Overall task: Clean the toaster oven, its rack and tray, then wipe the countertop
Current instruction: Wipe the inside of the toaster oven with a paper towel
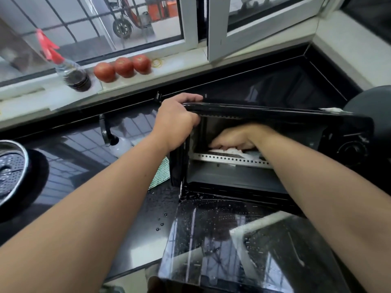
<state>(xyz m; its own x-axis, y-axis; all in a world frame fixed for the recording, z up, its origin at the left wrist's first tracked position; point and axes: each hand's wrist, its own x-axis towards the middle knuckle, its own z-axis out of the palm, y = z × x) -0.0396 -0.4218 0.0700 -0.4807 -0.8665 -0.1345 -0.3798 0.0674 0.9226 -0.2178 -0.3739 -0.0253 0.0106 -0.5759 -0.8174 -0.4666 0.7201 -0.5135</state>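
A black toaster oven (296, 121) stands on the dark countertop (131, 225), tipped a little, with its glass door (222, 240) folded down toward me and wet with droplets. My left hand (175, 121) grips the oven's top left corner. My right hand (232, 140) reaches inside the cavity and holds a white cloth (229, 150) against the interior, just above a perforated metal strip (228, 159). The rack and tray are not in view.
On the sill stand a spray bottle with dark liquid (72, 75), three tomatoes (123, 67) and a rubber band (157, 62). A green cloth (161, 172) lies left of the oven. A round perforated metal pan (11, 166) sits at far left.
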